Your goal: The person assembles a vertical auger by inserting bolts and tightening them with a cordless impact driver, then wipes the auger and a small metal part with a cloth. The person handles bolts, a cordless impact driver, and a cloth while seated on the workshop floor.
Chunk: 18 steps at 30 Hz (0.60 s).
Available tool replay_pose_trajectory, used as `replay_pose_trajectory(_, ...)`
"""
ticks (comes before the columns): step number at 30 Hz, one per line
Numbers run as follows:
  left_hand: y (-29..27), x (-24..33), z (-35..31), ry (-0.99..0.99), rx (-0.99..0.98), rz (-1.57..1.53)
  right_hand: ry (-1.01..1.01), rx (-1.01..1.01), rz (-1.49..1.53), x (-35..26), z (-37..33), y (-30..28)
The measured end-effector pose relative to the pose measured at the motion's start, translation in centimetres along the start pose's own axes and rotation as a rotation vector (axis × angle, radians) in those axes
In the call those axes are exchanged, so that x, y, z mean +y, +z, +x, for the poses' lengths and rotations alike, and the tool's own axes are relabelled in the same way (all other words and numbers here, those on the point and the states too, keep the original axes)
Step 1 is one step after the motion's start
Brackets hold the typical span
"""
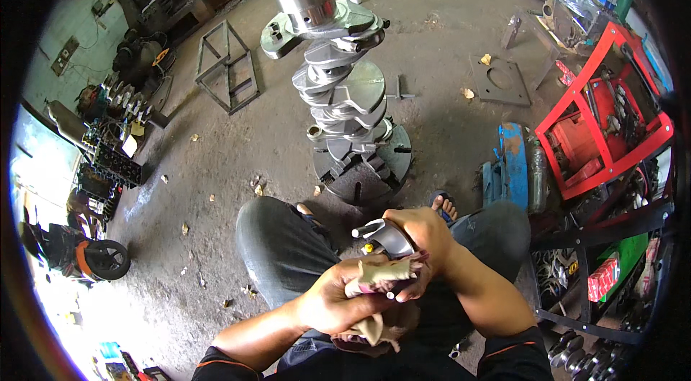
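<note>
Over my lap, my right hand (421,233) is closed around a shiny curved metal piece (392,238), which looks like a bearing cap with a pale stub at one end. My left hand (342,302) grips a tan and maroon rag (381,273), bunched against the underside of that metal piece. Loose folds of the rag hang below my left fingers. A small yellow item (368,247) shows between the metal and the rag; I cannot make out what it is. In front of my knees a large crankshaft (342,93) stands upright on a round, slotted chuck (360,183).
At right is a red metal rack (576,111) with tools, beside a blue metal piece (512,161). A rectangular steel frame (229,68) lies on the floor at far left. Engine parts (111,150) line the left wall, near a motorcycle (79,251). A flat plate (502,86) lies at far right.
</note>
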<state>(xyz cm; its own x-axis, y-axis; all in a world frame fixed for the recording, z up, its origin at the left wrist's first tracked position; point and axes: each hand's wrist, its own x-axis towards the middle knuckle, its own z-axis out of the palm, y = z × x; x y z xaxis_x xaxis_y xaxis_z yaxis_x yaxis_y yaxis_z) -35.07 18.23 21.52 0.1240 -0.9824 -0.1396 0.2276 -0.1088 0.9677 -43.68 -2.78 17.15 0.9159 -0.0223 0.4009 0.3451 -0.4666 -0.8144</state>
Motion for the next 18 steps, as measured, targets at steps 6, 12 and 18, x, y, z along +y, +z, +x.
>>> replay_pose_trajectory(6,-2.9,-3.1,-2.4,0.018,0.140,-0.631,-0.097,0.152,-0.146,0.4,0.6,-0.5)
replay_pose_trajectory(12,-4.1,-1.8,-2.6,0.225,0.671,-0.185,-0.183,0.296,-0.015,1.1,-0.3,-1.1)
replay_pose_trajectory(18,-1.3,-0.3,1.1,0.537,0.420,0.885,-0.192,0.249,0.046,0.7,-0.1,-0.8)
